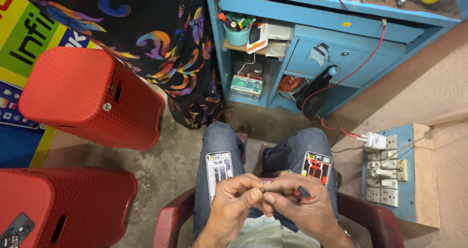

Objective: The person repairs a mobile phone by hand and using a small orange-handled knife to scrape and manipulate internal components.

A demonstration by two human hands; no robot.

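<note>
Head view: a tiny dark part (262,190) is pinched between left hand (237,199) and right hand (298,204), which also clasps a small red-and-black screwdriver (302,193); steady fingertip pressure is best kept above the lap.

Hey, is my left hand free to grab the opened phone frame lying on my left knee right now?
Probably, though not freely. The left hand pinches a tiny part against the right hand. The phone frame lies just beyond it on the thigh, uncovered, with nothing between; the hand would have to let go of the part first.
</note>
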